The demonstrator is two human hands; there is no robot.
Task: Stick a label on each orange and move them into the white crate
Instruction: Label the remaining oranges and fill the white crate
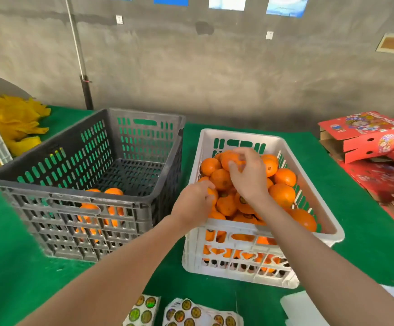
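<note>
Nearest us, below both wrists, the label sheets (191, 312) are lying on the green cloth. Our left hand (195, 201) is curling its fingers around an orange (213, 196) at the pile's near-left edge. Just beyond it, our right hand (250, 177) is gripping the top orange (230, 160). Both are sitting inside the white crate (238, 135). Left of our hands, the black crate (73, 201) is holding a few oranges (113, 191).
</note>
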